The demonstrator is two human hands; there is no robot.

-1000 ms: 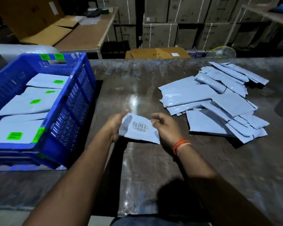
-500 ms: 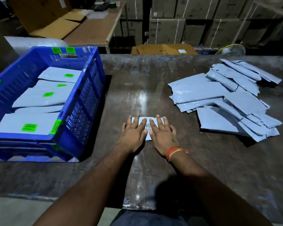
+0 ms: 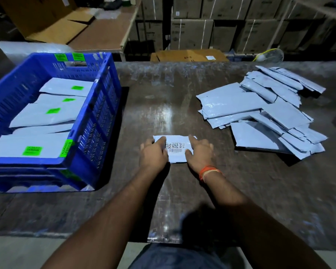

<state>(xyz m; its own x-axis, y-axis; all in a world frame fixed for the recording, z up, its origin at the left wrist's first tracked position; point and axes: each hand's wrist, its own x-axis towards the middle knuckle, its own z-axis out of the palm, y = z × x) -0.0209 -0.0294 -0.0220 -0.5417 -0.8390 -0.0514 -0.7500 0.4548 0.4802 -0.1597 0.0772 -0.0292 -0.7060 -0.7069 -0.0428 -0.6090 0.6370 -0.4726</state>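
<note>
Item: small white packet (image 3: 175, 149), barcode up, flat on our table (image 3: 221, 191) between blue crate (image 3: 97, 121) and mailer pile (image 3: 260, 117). Our left hand (image 3: 153, 154) and right hand (image 3: 199, 154) press it, fingers straight.

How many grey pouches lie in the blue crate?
5 in the blue crate, overlapping front to back: nearest pouch, second pouch mostly covered, third pouch, fourth pouch, farthest pouch. Others may hide underneath.

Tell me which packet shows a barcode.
The packet pressed flat under the left hand and right hand. The pile on the right shows plain faces; those in the blue crate carry green stickers.
</note>
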